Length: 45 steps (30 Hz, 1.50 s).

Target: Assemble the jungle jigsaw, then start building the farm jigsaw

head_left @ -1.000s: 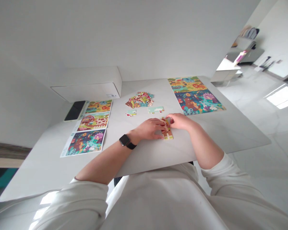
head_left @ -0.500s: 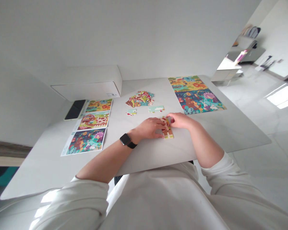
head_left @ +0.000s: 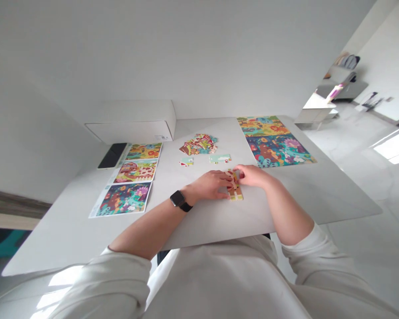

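Both of my hands meet over a small joined group of jigsaw pieces (head_left: 235, 191) on the white table (head_left: 199, 217). My left hand (head_left: 210, 184), a black watch on its wrist, lies over the left side of the group with its fingers bent and pressed down on it. My right hand (head_left: 251, 174) pinches a piece at the top of the group. A heap of loose pieces (head_left: 198, 144) lies beyond my hands, with two small separate bits, a joined pair (head_left: 220, 158) and a single piece (head_left: 186, 161), between the heap and my hands.
Two finished puzzles (head_left: 274, 141) lie at the far right. A sheet with three reference pictures (head_left: 129, 179) lies at the left, a black phone (head_left: 112, 155) beside it. A white box (head_left: 133, 122) stands against the wall. The floor drops away right of the table.
The hands have stayed on the joined pieces with only slight finger shifts. The camera has tilted a little, moving everything slightly down and right in the picture.
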### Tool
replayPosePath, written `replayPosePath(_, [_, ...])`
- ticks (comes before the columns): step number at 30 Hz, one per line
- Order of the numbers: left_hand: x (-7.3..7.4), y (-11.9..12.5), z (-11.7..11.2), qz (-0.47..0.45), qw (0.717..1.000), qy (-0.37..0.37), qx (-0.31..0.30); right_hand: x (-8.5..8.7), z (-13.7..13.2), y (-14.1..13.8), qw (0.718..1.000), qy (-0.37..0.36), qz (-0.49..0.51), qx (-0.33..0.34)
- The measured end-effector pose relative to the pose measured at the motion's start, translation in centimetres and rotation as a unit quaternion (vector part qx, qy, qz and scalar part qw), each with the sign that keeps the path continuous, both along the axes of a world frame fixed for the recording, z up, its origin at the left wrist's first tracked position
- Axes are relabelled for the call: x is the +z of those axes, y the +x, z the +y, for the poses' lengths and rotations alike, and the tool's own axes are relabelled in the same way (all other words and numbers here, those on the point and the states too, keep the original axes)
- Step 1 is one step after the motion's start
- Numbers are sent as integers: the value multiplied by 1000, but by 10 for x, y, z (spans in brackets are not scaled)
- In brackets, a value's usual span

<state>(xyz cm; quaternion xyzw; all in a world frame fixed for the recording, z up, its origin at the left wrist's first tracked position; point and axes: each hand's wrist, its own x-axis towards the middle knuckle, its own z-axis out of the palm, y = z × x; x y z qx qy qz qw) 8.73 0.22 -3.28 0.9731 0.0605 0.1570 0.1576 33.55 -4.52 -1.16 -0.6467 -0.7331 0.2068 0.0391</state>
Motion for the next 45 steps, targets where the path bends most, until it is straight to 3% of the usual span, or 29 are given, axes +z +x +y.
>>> replayPosePath(3, [2, -4, 6, -24, 999, -9, 29, -1, 0, 0, 1000, 9, 12, -10])
replayPosePath(6, [4, -16, 22, -69, 987, 4, 146, -4, 2, 2, 999, 26, 19, -29])
replayPosePath(11, [2, -55, 61, -115, 921, 9, 372, -10, 6, 2, 996, 74, 40, -38])
replayPosePath(15, [-5, -82, 82, -111, 881, -15, 460, -10, 15, -1, 988, 123, 73, -58])
replayPosePath(18, [-12, -89, 88, -84, 876, -32, 473, -9, 27, -2, 983, 153, 75, -66])
replayPosePath(23, [-22, -86, 94, -62, 888, -26, 456, -4, 62, -8, 981, 188, 34, -17])
replayPosePath(27, [-24, -80, 92, -24, 910, -13, 415, -5, 97, -24, 985, 171, -13, -5])
replayPosePath(34, [-27, -62, 84, 42, 918, 31, 394, -18, 146, -59, 985, 164, -49, 6])
replayPosePath(38, [-28, -52, 84, 71, 929, 52, 360, -22, 160, -66, 984, 162, -70, -8])
replayPosePath(45, [-26, -47, 82, 88, 908, 55, 405, -29, 168, -53, 983, 178, -34, -29])
